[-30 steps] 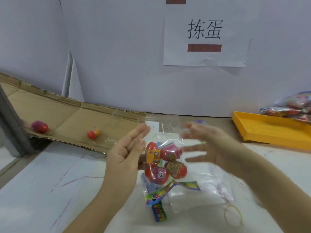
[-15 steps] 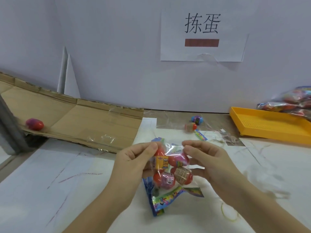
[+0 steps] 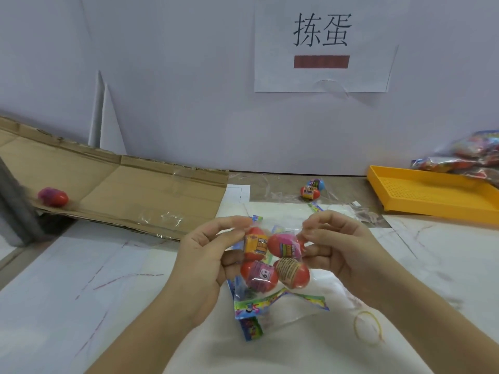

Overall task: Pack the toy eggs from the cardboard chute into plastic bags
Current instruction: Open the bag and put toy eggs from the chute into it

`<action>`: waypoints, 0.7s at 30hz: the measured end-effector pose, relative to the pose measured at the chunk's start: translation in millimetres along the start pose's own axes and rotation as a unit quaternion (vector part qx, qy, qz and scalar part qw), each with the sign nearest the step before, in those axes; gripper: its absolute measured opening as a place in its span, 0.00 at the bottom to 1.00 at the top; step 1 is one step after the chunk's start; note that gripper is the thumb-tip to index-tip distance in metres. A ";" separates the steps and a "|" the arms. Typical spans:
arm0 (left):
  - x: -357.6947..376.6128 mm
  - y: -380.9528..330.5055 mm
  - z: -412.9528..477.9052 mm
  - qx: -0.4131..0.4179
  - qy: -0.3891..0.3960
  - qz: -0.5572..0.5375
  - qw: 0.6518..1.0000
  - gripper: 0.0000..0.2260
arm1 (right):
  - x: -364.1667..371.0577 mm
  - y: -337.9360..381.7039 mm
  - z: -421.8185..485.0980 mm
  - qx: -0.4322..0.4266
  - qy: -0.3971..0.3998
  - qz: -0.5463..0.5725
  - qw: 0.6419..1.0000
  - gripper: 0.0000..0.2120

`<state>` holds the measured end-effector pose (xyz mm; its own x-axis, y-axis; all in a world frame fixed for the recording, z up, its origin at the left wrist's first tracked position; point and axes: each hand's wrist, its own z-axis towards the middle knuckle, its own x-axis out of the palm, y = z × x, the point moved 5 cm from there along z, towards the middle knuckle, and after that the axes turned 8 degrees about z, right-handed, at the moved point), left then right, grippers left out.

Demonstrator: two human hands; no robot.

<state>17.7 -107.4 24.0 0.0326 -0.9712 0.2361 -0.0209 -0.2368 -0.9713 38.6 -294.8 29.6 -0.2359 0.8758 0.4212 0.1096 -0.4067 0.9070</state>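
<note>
Four toy eggs [image 3: 286, 245] in bag [image 3: 282, 307] between left hand [image 3: 205, 255], right hand [image 3: 343, 247]; both seemingly pinching it.

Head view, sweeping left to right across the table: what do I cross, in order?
Toy egg on the cardboard chute → left hand → plastic bag of eggs, pinched by both hands → right hand → yellow tray. Loose eggs and rubber band omitted: they overlap the right hand.
</note>
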 end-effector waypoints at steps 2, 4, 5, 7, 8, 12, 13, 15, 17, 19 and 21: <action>1.0 -3.7 -0.3 0.016 0.024 0.001 1.000 0.07 | -0.6 1.0 1.5 0.007 0.025 0.013 1.000 0.06; 2.0 -8.3 -1.2 0.051 0.063 0.024 0.996 0.06 | -1.5 3.4 2.0 0.006 0.042 0.020 0.999 0.07; 2.5 -10.9 -2.3 0.069 0.080 0.040 0.994 0.06 | -2.3 4.2 2.0 0.005 0.046 0.024 0.999 0.07; 2.8 -14.3 -4.4 0.089 0.111 0.056 0.988 0.08 | -3.9 5.4 1.7 0.007 0.049 0.031 0.998 0.09; 3.4 -15.7 -5.5 0.093 0.125 0.058 0.986 0.09 | -4.1 5.9 1.6 0.008 0.050 0.032 0.998 0.09; 5.8 -16.4 -8.1 0.099 0.162 0.072 0.979 0.14 | -2.6 9.4 -0.6 0.007 0.050 0.037 0.998 0.08; 6.2 -16.7 -8.3 0.103 0.165 0.076 0.978 0.16 | -2.0 9.9 -1.4 0.008 0.051 0.040 0.998 0.08; 6.6 -17.5 -8.2 0.114 0.169 0.084 0.976 0.18 | -0.5 10.8 -2.7 0.008 0.055 0.047 0.997 0.08; 5.7 -18.1 -7.9 0.113 0.176 0.081 0.974 0.16 | 1.0 11.4 -3.3 0.007 0.060 0.053 0.997 0.10; 4.9 -17.7 -7.7 0.109 0.188 0.075 0.973 0.16 | 2.4 11.8 -3.5 0.006 0.063 0.059 0.996 0.11; 5.0 -17.7 -8.1 0.106 0.202 0.072 0.971 0.16 | 3.0 11.7 -3.6 0.005 0.063 0.065 0.996 0.11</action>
<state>10.1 -108.3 42.5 -0.3511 -0.9352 0.0465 0.2122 -0.1278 -0.9688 35.7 -297.9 41.5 -0.3385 0.7759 0.5324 0.1561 -0.5116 0.8449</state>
